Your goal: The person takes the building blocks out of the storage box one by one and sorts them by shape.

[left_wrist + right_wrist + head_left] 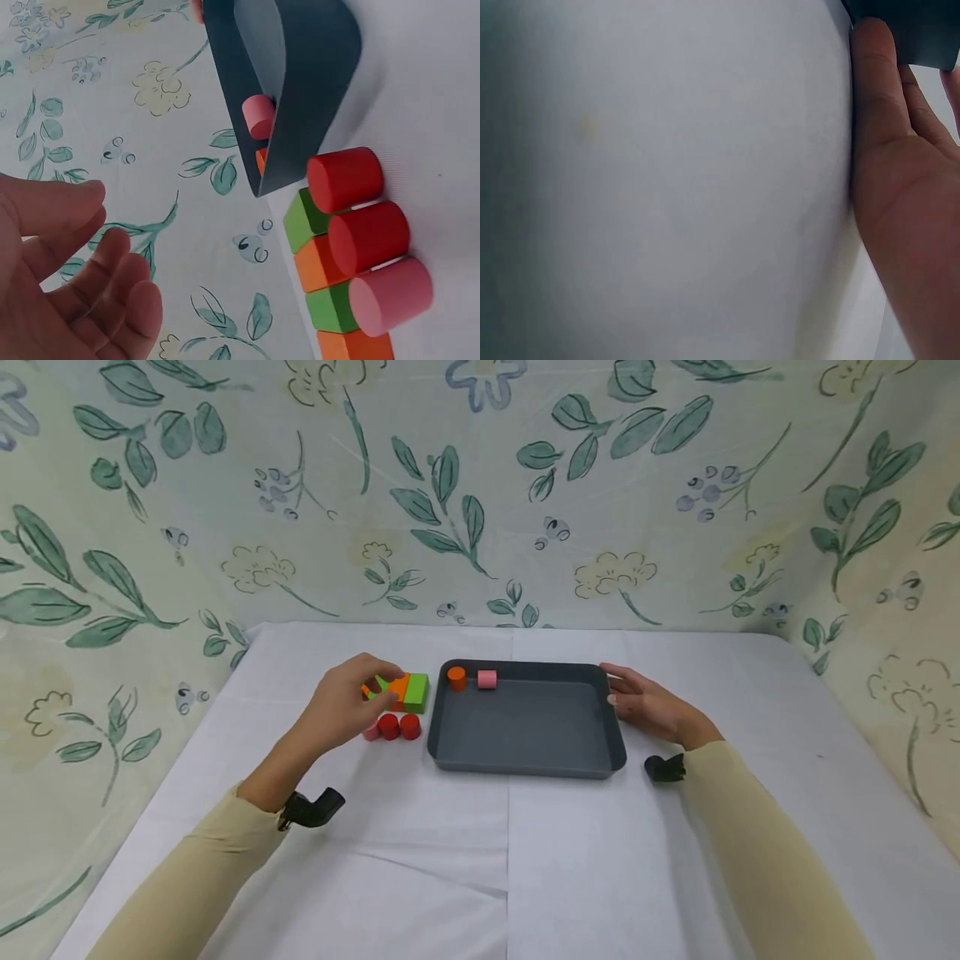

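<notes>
Above the row of blocks in the head view hovers my left hand point(348, 693). Its fingers are loosely bent, and nothing shows between thumb and fingers in the left wrist view. Beneath it are green blocks point(416, 693) alternating with orange blocks point(321, 262). In front stand two red cylinders point(410, 727) and a pink cylinder point(391, 296). A dark grey tray point(525, 727) holds an orange cylinder point(457, 678) and another pink cylinder point(487, 679) near its back left corner. My right hand point(652, 706) touches the tray's right side with fairly straight fingers.
A white cloth point(420, 877) covers the table under the tray and blocks. Floral fabric point(480, 527) hangs behind and at the sides. Black wrist devices point(313, 808) are strapped on both arms.
</notes>
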`<state>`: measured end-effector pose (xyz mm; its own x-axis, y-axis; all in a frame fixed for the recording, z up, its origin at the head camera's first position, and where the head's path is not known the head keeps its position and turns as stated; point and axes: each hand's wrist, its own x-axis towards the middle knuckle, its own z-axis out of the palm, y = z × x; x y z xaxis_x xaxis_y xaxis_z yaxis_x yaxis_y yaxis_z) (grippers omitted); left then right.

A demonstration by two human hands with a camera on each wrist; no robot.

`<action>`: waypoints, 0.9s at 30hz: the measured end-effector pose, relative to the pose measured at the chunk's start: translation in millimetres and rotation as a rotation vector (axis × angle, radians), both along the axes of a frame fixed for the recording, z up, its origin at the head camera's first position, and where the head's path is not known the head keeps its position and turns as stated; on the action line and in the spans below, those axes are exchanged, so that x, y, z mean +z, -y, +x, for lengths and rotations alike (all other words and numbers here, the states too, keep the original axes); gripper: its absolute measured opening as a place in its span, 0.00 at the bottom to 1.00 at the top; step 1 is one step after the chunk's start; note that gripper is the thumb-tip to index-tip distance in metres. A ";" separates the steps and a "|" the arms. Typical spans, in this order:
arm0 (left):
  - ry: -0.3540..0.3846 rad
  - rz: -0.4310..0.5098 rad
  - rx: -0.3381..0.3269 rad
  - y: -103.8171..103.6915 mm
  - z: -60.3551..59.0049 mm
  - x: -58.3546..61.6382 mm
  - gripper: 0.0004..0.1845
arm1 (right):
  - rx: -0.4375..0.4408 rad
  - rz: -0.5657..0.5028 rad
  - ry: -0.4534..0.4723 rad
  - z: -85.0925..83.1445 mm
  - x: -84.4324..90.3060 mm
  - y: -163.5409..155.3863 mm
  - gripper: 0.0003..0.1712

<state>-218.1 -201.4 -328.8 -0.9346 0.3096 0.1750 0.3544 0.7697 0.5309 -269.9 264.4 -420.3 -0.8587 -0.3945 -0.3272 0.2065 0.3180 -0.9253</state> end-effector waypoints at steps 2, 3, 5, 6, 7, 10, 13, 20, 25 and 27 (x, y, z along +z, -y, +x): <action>0.032 -0.031 -0.038 -9.3 -5.5 6.8 0.16 | 0.002 0.003 -0.003 -0.2 0.1 -0.3 0.45; 0.044 -0.053 -0.056 -13.6 -8.7 9.5 0.17 | 0.001 0.004 -0.002 -0.1 0.1 -0.4 0.45; 0.060 -0.079 -0.091 -21.3 -15.1 14.5 0.18 | 0.002 0.007 -0.001 -0.5 -0.3 -0.5 0.45; 0.064 -0.089 -0.108 -24.6 -18.5 15.8 0.18 | 0.003 0.008 -0.001 -0.8 -0.4 0.0 0.45; 0.071 -0.099 -0.120 -28.1 -21.5 17.2 0.18 | 0.003 0.008 0.000 -0.9 -0.4 0.5 0.45; 0.099 -0.130 -0.132 -40.2 -28.3 19.4 0.19 | 0.005 0.004 0.000 -0.9 -0.3 1.6 0.45; 0.136 -0.175 -0.129 -54.2 -36.1 19.2 0.19 | 0.005 0.004 0.003 -0.2 0.8 1.5 0.45; 0.188 -0.286 -0.152 -77.4 -61.3 8.1 0.19 | 0.008 0.003 0.002 -0.7 0.8 1.6 0.45; 0.229 -0.381 -0.161 -88.4 -77.5 1.8 0.20 | 0.009 0.007 -0.008 -0.6 0.1 2.1 0.45; 0.247 -0.399 -0.154 -92.0 -82.0 1.5 0.21 | 0.000 0.007 -0.006 -0.4 0.0 2.1 0.44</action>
